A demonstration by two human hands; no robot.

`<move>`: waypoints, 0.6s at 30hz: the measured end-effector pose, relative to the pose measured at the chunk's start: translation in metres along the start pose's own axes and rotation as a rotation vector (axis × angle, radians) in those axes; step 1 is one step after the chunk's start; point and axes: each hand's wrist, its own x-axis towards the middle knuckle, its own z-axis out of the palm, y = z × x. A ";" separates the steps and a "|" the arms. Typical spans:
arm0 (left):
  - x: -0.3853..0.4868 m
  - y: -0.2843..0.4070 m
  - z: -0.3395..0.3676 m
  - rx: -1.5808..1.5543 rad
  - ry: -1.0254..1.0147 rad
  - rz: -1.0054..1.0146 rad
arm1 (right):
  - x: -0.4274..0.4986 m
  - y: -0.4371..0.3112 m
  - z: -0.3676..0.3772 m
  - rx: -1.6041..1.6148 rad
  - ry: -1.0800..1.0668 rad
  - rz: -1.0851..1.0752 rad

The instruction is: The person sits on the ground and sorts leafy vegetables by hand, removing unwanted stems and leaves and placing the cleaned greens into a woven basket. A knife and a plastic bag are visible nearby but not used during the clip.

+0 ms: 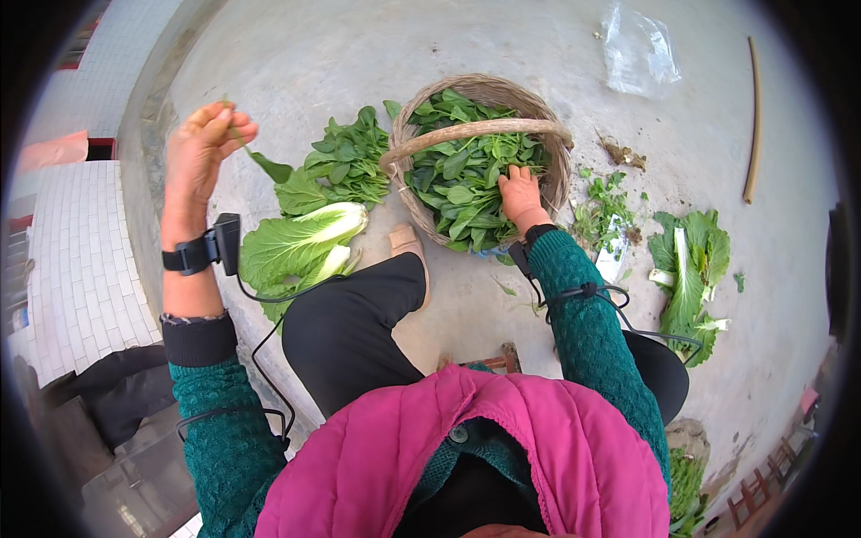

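Observation:
Raised at the upper left, my left hand (205,141) pinches the stem of a single green leaf (272,167), whose blade hangs to the right. My right hand (522,196) reaches into a round wicker basket (562,168) with an arched handle (471,130). Its fingers rest among the leafy greens (461,165), which look like spinach; the fingertips are partly hidden by leaves, so whether they grip any is unclear. A pile of similar greens (353,155) lies on the concrete left of the basket. Below that pile are pale-stemmed cabbage leaves (303,242).
Right of the basket lie small trimmings (605,208), a root clump with soil (622,153) and more cabbage leaves (689,269). A clear plastic bag (639,50) and a wooden stick (753,121) lie farther out. A low stool (501,362) shows beneath me. Cables run along both forearms.

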 end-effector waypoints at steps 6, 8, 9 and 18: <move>-0.044 0.028 -0.040 -0.051 0.082 0.053 | 0.015 -0.002 -0.041 0.125 -0.127 -0.032; -0.064 0.036 -0.029 -0.053 -0.001 0.086 | 0.022 -0.002 -0.065 0.325 -0.156 -0.047; -0.074 0.038 -0.018 -0.049 -0.022 0.094 | 0.025 0.000 -0.076 0.436 -0.154 -0.082; -0.149 0.070 0.075 -0.015 -0.308 0.057 | -0.004 0.027 -0.064 0.600 -0.188 0.294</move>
